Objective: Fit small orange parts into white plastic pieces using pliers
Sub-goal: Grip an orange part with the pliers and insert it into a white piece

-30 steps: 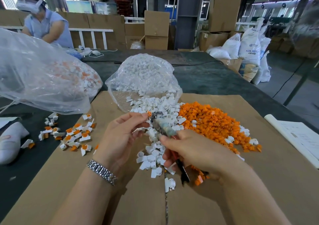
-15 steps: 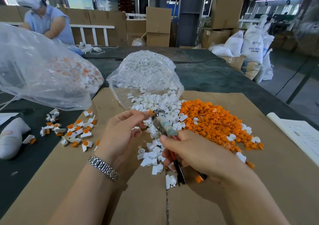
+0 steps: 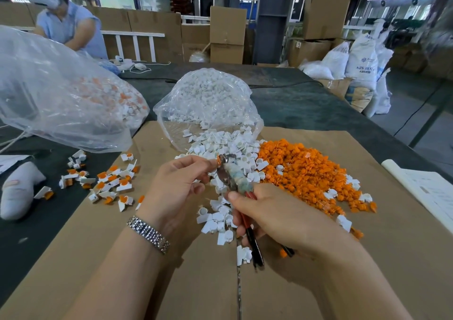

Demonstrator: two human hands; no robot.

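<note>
An orange part (image 3: pixel 218 159) sits at the tip of the pliers (image 3: pixel 231 176), held above the spilled white pieces (image 3: pixel 221 145) in the middle of the cardboard sheet (image 3: pixel 318 258). The left hand (image 3: pixel 175 188) pinches at that tip with thumb and forefinger (any white piece there is hidden). The right hand (image 3: pixel 277 215) grips the pliers' handles, fingers curled. The orange pile (image 3: pixel 304 170) lies just right. Assembled pieces (image 3: pixel 107 181) are scattered left, below a large clear bag (image 3: pixel 54 94).
</note>
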